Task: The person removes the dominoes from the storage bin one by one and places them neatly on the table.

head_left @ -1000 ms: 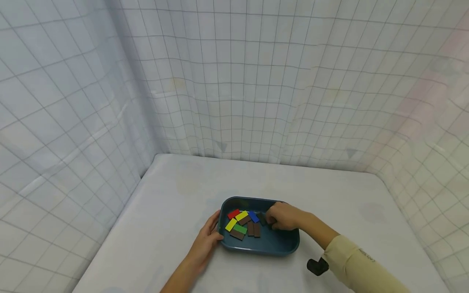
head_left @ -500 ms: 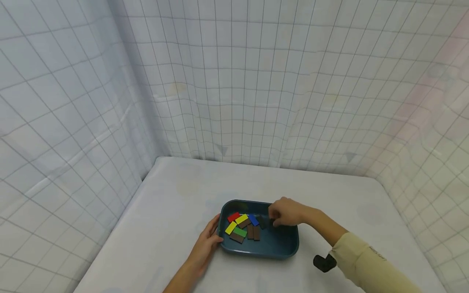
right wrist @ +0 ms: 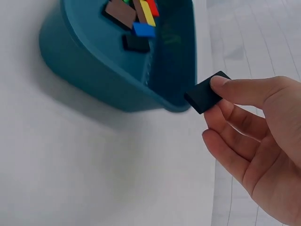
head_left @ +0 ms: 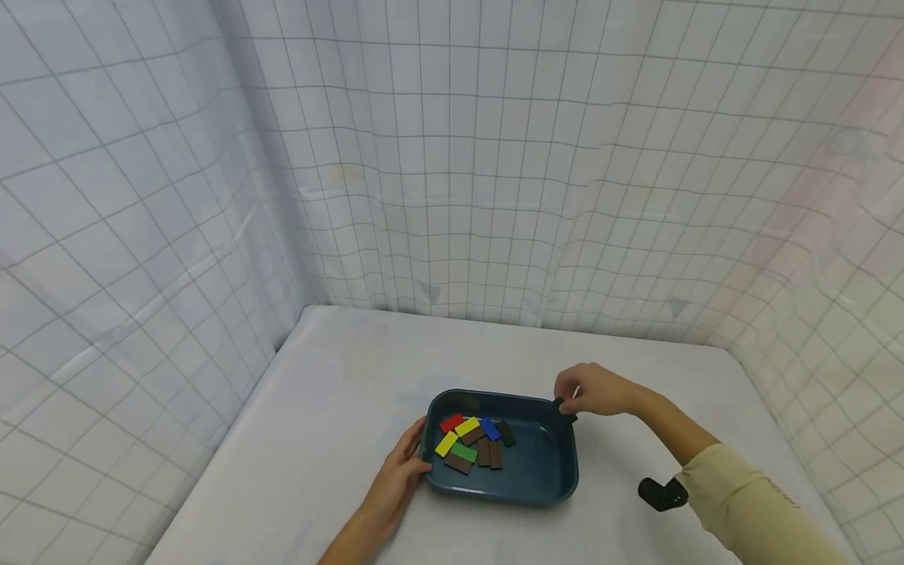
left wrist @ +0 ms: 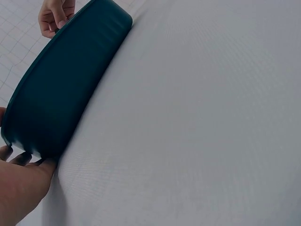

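My right hand pinches a black rectangular tile between thumb and fingers, over the right back corner of a dark teal tray. My left hand grips the left end of that tray, its fingertips against the outer wall in the left wrist view. Inside the tray, mostly toward its left, lie a red tile, yellow tiles, a blue tile, a green tile, several brown tiles and another black tile.
A small black object is beside the right sleeve, partly hidden by it; its kind is unclear. White cloth covers the table. Gridded white curtains enclose the back and both sides.
My right hand has risen out of the tray and moved right, bringing the black tile up with it. My left hand stays at the tray's left end.
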`<control>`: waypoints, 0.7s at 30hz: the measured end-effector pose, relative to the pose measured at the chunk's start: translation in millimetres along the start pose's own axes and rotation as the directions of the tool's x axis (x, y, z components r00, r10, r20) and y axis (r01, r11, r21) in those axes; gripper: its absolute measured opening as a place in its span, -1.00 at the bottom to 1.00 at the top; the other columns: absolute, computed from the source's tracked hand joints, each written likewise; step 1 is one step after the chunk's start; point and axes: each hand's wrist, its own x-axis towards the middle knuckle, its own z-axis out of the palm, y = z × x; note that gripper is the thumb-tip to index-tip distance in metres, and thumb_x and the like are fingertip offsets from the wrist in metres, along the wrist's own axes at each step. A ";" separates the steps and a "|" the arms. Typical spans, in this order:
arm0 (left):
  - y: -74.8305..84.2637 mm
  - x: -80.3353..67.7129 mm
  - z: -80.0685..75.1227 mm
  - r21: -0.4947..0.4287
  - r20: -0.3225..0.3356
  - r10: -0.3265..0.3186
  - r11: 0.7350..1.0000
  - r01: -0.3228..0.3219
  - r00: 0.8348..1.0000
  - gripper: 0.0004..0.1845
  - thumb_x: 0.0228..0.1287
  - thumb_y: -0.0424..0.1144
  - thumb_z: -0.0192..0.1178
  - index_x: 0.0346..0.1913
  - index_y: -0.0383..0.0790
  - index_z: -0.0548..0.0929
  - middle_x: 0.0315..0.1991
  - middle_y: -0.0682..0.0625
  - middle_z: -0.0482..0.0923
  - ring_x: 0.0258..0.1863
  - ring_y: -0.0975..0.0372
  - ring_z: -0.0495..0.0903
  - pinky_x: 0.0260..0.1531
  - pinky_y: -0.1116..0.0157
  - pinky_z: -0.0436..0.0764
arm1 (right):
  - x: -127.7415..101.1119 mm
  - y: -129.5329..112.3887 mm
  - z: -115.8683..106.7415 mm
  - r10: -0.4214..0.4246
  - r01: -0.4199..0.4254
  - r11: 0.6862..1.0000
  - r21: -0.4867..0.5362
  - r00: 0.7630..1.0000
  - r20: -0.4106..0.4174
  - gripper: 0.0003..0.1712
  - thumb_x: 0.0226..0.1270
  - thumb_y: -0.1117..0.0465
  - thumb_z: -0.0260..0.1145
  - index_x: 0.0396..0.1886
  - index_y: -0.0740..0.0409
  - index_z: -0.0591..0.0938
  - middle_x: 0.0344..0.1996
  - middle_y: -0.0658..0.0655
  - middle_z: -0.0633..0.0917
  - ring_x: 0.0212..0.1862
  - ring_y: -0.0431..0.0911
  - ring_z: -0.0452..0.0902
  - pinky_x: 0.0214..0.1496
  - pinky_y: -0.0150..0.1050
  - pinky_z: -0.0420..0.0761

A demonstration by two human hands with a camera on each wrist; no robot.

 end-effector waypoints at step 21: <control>-6.0 0.3 -5.9 -0.041 0.053 0.007 0.999 -0.005 0.999 -0.14 0.35 -0.50 0.08 0.66 -0.25 0.00 0.66 -0.25 -0.18 0.62 -0.11 -0.19 0.53 -0.07 -0.03 | -45.1 79.0 0.6 0.317 -0.284 0.852 0.440 0.949 0.000 -0.78 0.41 0.31 0.38 -0.06 0.36 0.63 -0.36 0.14 0.71 -0.30 0.01 0.66 -0.21 -0.14 0.75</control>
